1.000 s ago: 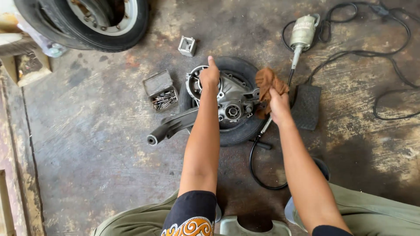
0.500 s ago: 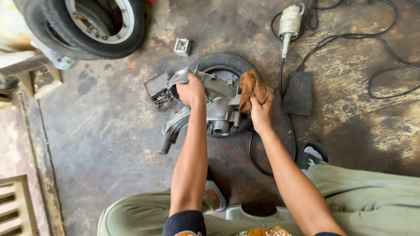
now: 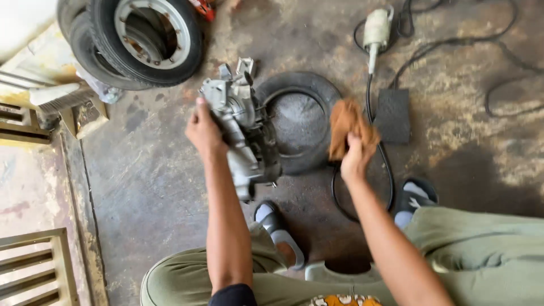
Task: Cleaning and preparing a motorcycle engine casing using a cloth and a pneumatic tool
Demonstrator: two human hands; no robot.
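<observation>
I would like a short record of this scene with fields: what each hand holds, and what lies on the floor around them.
left hand: left hand grips a grey metal engine part, lifted off the floor
right hand: right hand holds a brown rag
below the part: small tyre lying flat on the concrete
upper left: wheel with rim
upper right: corded power tool, black pad

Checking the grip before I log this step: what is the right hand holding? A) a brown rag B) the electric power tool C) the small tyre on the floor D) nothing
A: the right hand is closed on a brown rag, raised above the small tyre, while the power tool lies untouched on the floor.
</observation>
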